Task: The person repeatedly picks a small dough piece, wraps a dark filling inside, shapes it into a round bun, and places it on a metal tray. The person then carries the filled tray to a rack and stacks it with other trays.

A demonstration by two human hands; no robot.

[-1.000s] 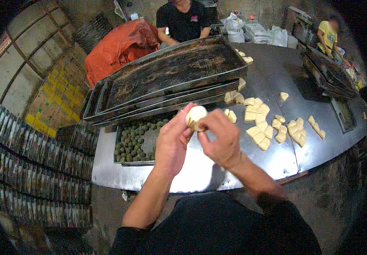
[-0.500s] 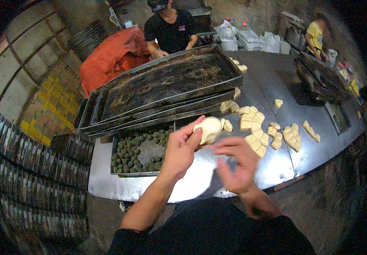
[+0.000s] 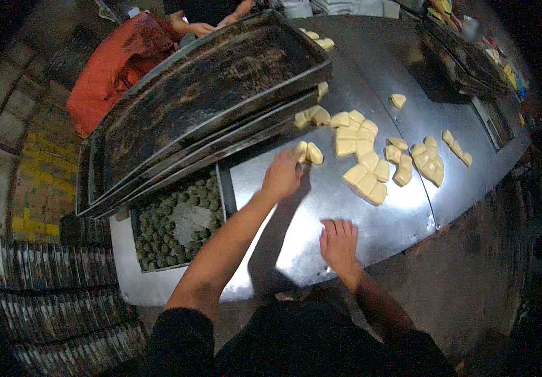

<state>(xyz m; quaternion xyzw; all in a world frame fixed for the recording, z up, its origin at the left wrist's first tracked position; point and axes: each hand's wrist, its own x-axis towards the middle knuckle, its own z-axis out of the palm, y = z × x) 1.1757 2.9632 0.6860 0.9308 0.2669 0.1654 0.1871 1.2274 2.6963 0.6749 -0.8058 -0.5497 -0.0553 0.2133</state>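
Observation:
My left hand [image 3: 283, 174] reaches across the metal table, its fingertips closed on a pale dough piece [image 3: 302, 150]. A second small dough piece [image 3: 314, 154] lies against it on the right. Nearer the front edge, my right hand [image 3: 340, 247] is palm down over the table, fingers stretched forward; what may lie beneath the palm is hidden. To the right of my left hand sits a cluster of cut dough pieces [image 3: 355, 135], with smaller groups [image 3: 428, 162] beyond. A tray of dark green balls [image 3: 161, 226] stands at the left, partly under stacked trays.
Large blackened baking trays [image 3: 211, 91] are stacked at an angle on the left. A red cover [image 3: 110, 75] lies behind them, where another person's hands [image 3: 202, 28] show. More dark trays [image 3: 456, 60] stand far right. Racked trays [image 3: 44, 264] line the left side.
The round dough held in my left hand is no longer visible. That hand has moved to the small dough pieces. My right hand has come down nearer the table. The view has tilted downward.

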